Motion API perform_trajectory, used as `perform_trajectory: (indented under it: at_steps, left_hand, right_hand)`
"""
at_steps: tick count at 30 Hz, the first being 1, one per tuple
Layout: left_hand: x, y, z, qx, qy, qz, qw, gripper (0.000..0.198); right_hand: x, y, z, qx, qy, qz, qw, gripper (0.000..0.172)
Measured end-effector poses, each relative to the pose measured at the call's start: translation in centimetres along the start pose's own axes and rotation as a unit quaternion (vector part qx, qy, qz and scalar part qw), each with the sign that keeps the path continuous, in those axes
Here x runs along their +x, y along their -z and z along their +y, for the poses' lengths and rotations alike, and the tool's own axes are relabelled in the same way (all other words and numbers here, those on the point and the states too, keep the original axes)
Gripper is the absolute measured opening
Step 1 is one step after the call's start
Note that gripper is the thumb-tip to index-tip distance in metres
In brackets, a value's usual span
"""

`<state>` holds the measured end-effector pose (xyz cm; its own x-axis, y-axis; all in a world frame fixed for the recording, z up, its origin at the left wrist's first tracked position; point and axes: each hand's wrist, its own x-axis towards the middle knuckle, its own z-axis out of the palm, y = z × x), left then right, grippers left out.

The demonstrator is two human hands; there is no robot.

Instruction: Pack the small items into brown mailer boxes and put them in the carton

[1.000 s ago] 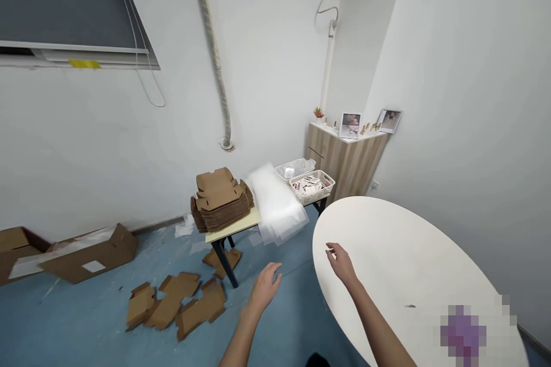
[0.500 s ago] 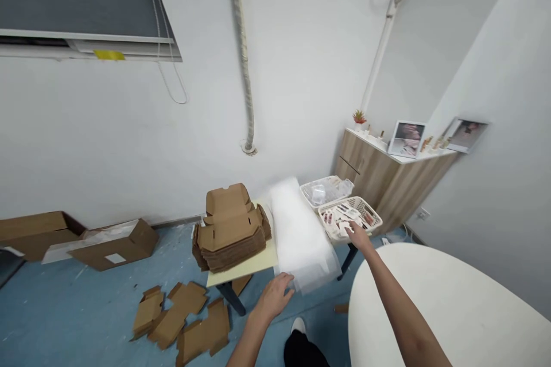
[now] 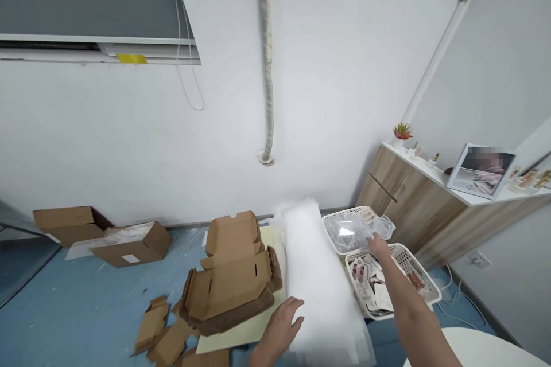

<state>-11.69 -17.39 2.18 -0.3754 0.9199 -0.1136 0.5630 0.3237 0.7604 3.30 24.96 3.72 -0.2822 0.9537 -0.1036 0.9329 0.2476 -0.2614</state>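
Note:
My right hand [image 3: 379, 245] is at the near edge of the far white basket [image 3: 328, 222], its fingers closed on a clear plastic box [image 3: 384, 227]. Other clear plastic packaging [image 3: 346, 232] lies in that basket. Below my right forearm, the nearer white basket [image 3: 431, 291] holds small printed cards and packets [image 3: 374, 292]. My left hand [image 3: 282, 324] hovers with thumb and fingers apart, holding nothing, between a stack of flat brown cardboard boxes [image 3: 235, 292] and a pile of white translucent sheets [image 3: 316, 275].
A low pale-yellow table [image 3: 241, 332] carries the cardboard stack. Unfolded cardboard pieces [image 3: 167, 338] and open cartons [image 3: 133, 246] lie on the blue floor. At right are a wooden cabinet [image 3: 415, 200] with a picture frame [image 3: 480, 172] and a round white table [image 3: 465, 347].
My right hand has moved from the cards in the nearer basket to the clear box in the far one. My left hand came nearer the sheets. The view shifted closer to the low table.

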Motion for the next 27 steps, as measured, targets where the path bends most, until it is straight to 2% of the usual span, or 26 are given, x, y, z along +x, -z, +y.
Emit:
perform_trajectory:
  at_steps: [3, 7, 10, 12, 15, 20, 23, 27]
  left_hand:
    - [1.2, 0.1, -0.3, -0.002, -0.02, -0.019, 1.0, 0.038]
    - [2.6, 0.7, -0.2, -0.004, -0.052, -0.059, 0.997, 0.038]
    - [3.1, 1.6, 0.5, -0.032, -0.067, -0.076, 0.994, 0.045]
    - [3.2, 2.3, 1.1, -0.074, -0.065, -0.079, 0.992, 0.052]
    - [3.6, 2.8, 2.3, -0.18, -0.055, -0.088, 0.978, 0.062]
    - [3.8, 1.3, 5.4, -0.377, -0.029, -0.107, 0.92, 0.093]
    - [2.0, -0.6, 7.6, -0.426, 0.012, -0.176, 0.887, 0.094]
    - [-2.4, -3.0, 9.9, -0.446, 0.042, -0.301, 0.842, 0.078]
  right_hand:
    - [-1.2, -0.4, -0.4, -0.017, -0.029, 0.003, 0.999, 0.046]
    - [-3.2, 0.6, -1.4, -0.016, -0.03, 0.05, 0.998, 0.039]
    - [-5.3, 2.1, -2.4, 0.023, -0.032, 0.109, 0.993, 0.039]
    - [-7.8, 3.1, -3.2, 0.074, -0.025, 0.163, 0.984, 0.041]
    - [-14.0, 3.5, -4.4, 0.182, 0.015, 0.216, 0.959, 0.042]
    - [-29.1, 0.9, -7.1, 0.326, 0.037, 0.23, 0.916, 0.038]
    - [-37.1, -0.4, -8.3, 0.387, 0.034, 0.242, 0.889, 0.031]
    - [-44.5, -0.2, -7.3, 0.442, -0.005, 0.262, 0.858, 0.033]
